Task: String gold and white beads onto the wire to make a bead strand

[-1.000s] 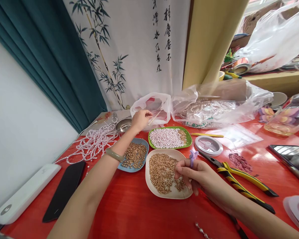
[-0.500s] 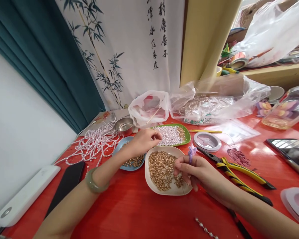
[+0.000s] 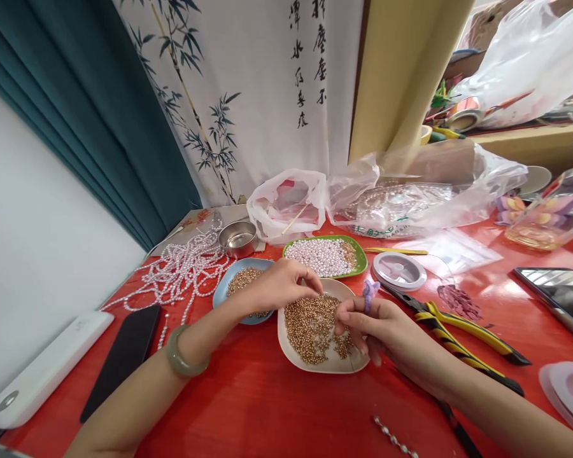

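Observation:
My left hand (image 3: 279, 284), a green bangle on its wrist, hovers over the far rim of a beige dish (image 3: 340, 365) heaped with small gold beads (image 3: 312, 327); its fingers are pinched together, and what they hold is too small to name. My right hand (image 3: 379, 327) rests over the dish's right side, fingers curled around a small purple piece (image 3: 370, 292) that sticks up between them. A blue dish (image 3: 224, 287) of gold beads lies under my left wrist. Just beyond is a green dish (image 3: 360, 256) of white pearls.
Pearl strands (image 3: 181, 270) and a small metal bowl (image 3: 237, 238) lie at the back left, plastic bags (image 3: 286, 203) behind the dishes. A thread spool (image 3: 400, 270), yellow-black pliers (image 3: 463, 343) and a phone (image 3: 558, 296) sit to the right; a black case (image 3: 119, 359) and white device (image 3: 42, 372) to the left.
My left hand drew back from the plastic bag at the rear, passed over the pearl dish and came down to the beige dish. My right hand stayed put.

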A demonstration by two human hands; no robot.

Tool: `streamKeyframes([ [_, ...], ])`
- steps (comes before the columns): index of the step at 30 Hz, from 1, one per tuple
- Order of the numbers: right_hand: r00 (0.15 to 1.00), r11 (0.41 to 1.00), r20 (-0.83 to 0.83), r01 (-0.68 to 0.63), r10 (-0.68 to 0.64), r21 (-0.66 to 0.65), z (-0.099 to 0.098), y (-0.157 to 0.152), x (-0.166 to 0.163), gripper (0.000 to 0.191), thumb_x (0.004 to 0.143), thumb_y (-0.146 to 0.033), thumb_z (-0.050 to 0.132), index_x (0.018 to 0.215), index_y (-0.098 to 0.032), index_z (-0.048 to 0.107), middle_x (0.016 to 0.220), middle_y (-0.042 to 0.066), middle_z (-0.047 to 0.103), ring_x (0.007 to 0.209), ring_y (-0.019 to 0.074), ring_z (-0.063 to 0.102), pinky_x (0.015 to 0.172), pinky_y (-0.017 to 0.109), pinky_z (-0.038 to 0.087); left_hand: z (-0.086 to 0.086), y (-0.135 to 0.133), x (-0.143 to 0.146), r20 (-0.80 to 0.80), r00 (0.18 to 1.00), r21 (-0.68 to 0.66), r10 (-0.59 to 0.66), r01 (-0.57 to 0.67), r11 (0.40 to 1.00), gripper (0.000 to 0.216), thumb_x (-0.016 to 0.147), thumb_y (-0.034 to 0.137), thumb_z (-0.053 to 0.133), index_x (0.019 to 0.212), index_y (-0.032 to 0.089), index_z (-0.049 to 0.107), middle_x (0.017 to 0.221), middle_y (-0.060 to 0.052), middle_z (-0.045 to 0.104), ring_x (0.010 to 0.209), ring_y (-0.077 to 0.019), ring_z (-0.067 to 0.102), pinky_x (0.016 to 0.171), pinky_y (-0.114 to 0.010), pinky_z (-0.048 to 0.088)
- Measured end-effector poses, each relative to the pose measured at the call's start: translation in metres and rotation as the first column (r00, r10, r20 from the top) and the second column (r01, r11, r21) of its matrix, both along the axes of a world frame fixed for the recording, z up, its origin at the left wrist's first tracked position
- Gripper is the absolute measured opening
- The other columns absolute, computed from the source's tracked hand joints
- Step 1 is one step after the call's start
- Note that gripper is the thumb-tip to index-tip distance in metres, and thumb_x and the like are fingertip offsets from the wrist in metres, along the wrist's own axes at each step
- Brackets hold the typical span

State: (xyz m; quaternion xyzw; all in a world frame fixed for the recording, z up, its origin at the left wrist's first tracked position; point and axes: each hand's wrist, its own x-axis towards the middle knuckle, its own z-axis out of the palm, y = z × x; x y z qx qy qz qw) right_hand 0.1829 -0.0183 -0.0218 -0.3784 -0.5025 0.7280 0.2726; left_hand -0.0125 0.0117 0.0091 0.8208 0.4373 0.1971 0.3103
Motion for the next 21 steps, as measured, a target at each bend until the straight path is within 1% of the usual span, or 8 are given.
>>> streamKeyframes([
  [3, 1.0, 1.0, 0.006, -0.001, 0.001, 0.003, 0.0, 0.0, 0.0, 0.018, 0.075, -0.031, 0.059, 0.068, -0.014, 0.058, 0.059, 0.0, 0.058, 0.037, 0.0027, 0.043, 0.032, 0.011, 0.034, -0.001, -0.012, 0.002, -0.083, 0.997, 0.053, -0.012, 0.016, 0.998, 0.019, 0.07, 0.014, 0.052, 0.077, 0.021, 0.067, 0.078, -0.003, 0.067, 0.074, -0.0161, 0.058, 0.066, -0.028, 0.042],
  [6, 1.0, 1.0, 0.018, -0.004, 0.004, 0.008, 0.001, -0.001, 0.0, 0.019, 0.076, -0.032, 0.058, 0.068, -0.014, 0.059, 0.057, 0.0, 0.057, 0.036, 0.0024, 0.042, 0.032, 0.011, 0.033, -0.006, -0.017, 0.002, -0.188, 0.982, 0.113, 0.013, 0.008, 0.994, 0.015, 0.069, 0.017, 0.055, 0.075, 0.023, 0.068, 0.076, -0.003, 0.066, 0.075, -0.0179, 0.056, 0.065, -0.029, 0.04],
  [9, 1.0, 1.0, 0.011, 0.003, -0.003, 0.005, 0.002, -0.001, 0.0, 0.018, 0.075, -0.032, 0.059, 0.069, -0.014, 0.059, 0.064, 0.001, 0.06, 0.037, 0.002, 0.043, 0.032, 0.011, 0.033, -0.01, -0.018, 0.004, -0.268, 0.963, 0.103, 0.029, -0.001, 0.995, 0.01, 0.069, 0.021, 0.058, 0.073, 0.023, 0.067, 0.075, -0.003, 0.066, 0.077, -0.0193, 0.056, 0.064, -0.029, 0.039],
  [12, 1.0, 1.0, 0.012, 0.007, -0.007, 0.005, 0.004, -0.002, 0.0, 0.018, 0.073, -0.032, 0.06, 0.069, -0.014, 0.059, 0.068, 0.003, 0.061, 0.037, 0.002, 0.042, 0.031, 0.011, 0.032, -0.012, -0.018, 0.006, -0.296, 0.954, 0.099, 0.05, -0.021, 0.995, 0.01, 0.069, 0.02, 0.057, 0.071, 0.023, 0.067, 0.075, -0.002, 0.066, 0.079, -0.02, 0.055, 0.064, -0.03, 0.038],
  [15, 1.0, 1.0, 0.019, 0.014, -0.014, -0.008, 0.006, -0.002, -0.001, 0.018, 0.073, -0.032, 0.06, 0.068, -0.014, 0.059, 0.067, 0.004, 0.062, 0.037, 0.0022, 0.041, 0.031, 0.011, 0.032, -0.013, -0.017, 0.006, -0.181, 0.979, 0.043, 0.092, -0.086, 0.995, 0.01, 0.07, 0.021, 0.057, 0.071, 0.022, 0.067, 0.076, -0.003, 0.066, 0.078, -0.0195, 0.055, 0.066, -0.031, 0.039],
  [16, 1.0, 1.0, 0.017, 0.018, -0.018, -0.011, 0.006, -0.002, -0.001, 0.018, 0.072, -0.032, 0.061, 0.069, -0.014, 0.059, 0.068, 0.004, 0.062, 0.038, 0.0025, 0.042, 0.031, 0.011, 0.032, -0.013, -0.016, 0.006, -0.102, 0.988, -0.017, 0.12, -0.122, 0.992, 0.011, 0.071, 0.022, 0.056, 0.072, 0.021, 0.067, 0.077, -0.004, 0.066, 0.076, -0.0187, 0.056, 0.066, -0.03, 0.039],
  [18, 1.0, 1.0, 0.006, 0.022, -0.022, -0.012, 0.007, -0.003, -0.001, 0.017, 0.072, -0.031, 0.061, 0.07, -0.015, 0.058, 0.067, 0.003, 0.061, 0.039, 0.0029, 0.043, 0.031, 0.011, 0.033, -0.013, -0.015, 0.006, 0.08, 0.979, -0.191, 0.186, -0.168, 0.967, 0.011, 0.071, 0.022, 0.056, 0.074, 0.018, 0.066, 0.078, -0.005, 0.067, 0.073, -0.0166, 0.057, 0.067, -0.029, 0.041],
  [21, 1.0, 1.0, 0.006, 0.019, -0.019, 0.001, 0.008, -0.002, -0.002, 0.016, 0.073, -0.029, 0.061, 0.069, -0.015, 0.057, 0.065, 0.002, 0.061, 0.039, 0.0027, 0.043, 0.031, 0.01, 0.034, -0.013, -0.016, 0.008, 0.315, 0.903, -0.416, 0.292, -0.146, 0.898, 0.01, 0.069, 0.02, 0.058, 0.074, 0.015, 0.066, 0.077, -0.005, 0.066, 0.072, -0.0136, 0.057, 0.067, -0.026, 0.041],
])
